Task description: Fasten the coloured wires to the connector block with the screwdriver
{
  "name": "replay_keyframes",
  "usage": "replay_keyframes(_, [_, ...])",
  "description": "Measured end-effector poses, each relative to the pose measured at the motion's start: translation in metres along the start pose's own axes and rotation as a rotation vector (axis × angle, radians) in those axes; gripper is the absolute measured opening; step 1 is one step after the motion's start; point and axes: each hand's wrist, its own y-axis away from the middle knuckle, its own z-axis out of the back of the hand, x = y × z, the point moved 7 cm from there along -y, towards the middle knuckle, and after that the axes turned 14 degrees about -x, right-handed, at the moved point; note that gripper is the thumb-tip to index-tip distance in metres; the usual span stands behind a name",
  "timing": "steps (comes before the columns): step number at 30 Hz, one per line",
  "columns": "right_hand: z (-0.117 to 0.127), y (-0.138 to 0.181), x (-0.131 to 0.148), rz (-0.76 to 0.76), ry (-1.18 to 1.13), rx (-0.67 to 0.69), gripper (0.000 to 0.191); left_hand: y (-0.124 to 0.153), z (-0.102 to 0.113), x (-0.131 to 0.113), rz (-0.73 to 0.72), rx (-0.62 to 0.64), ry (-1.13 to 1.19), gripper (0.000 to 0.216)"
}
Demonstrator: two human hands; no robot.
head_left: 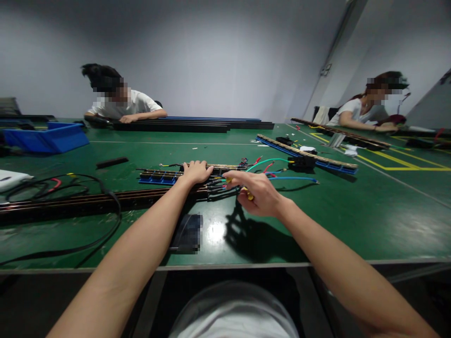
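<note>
My left hand (196,172) lies flat, fingers stretched forward, on a dark rail piece with copper-coloured strips. My right hand (260,192) is closed around yellow-handled pliers (248,194); their jaws are hidden, so the exact kind is unclear. Just left of the right hand, several wires with dark sleeves (214,185) leave the ends of the rails. A green wire (262,159) and a blue wire (296,178) extend to the right beyond it. Under the left hand and wrist runs a blue-based rail strip (160,176). A long copper-striped rail (141,199) stretches left below it.
A dark phone-like slab (190,233) lies near the front edge. A black cable (114,225) loops at left, below a blue bin (47,138). Another blue-based rail (334,164) lies right. Two people sit across the green table (380,211); black rails (197,126) lie along its back.
</note>
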Motion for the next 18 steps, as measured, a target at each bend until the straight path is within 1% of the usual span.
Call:
replay_keyframes(3, [0.021,-0.001,-0.027,-0.329,-0.137,-0.210,0.058,-0.002,-0.002,0.002,0.001,-0.007,0.004,0.065])
replay_keyframes(5, [0.034,0.001,-0.042,-0.483,-0.230,-0.394,0.052,-0.003,-0.003,0.003,-0.001,-0.007,0.007,0.066])
replay_keyframes(6, [0.040,0.002,-0.047,-0.521,-0.259,-0.487,0.050,-0.003,-0.003,0.003,-0.003,-0.007,0.008,0.066])
replay_keyframes(8, [0.050,0.004,-0.055,-0.545,-0.246,-0.645,0.046,-0.002,-0.002,0.002,-0.007,-0.009,0.007,0.065])
replay_keyframes(10, [0.058,0.008,-0.061,-0.528,-0.143,-0.741,0.045,-0.001,-0.001,0.001,-0.007,-0.012,0.001,0.064])
replay_keyframes(12, [0.061,0.011,-0.067,-0.508,-0.018,-0.744,0.046,0.000,0.000,0.000,0.000,-0.009,-0.006,0.063])
replay_keyframes(14, [0.059,0.015,-0.075,-0.519,0.067,-0.696,0.048,0.001,0.001,0.000,0.006,-0.004,-0.010,0.063])
replay_keyframes(18, [0.055,0.023,-0.088,-0.546,0.131,-0.645,0.048,0.002,0.002,0.000,0.001,-0.005,-0.003,0.062])
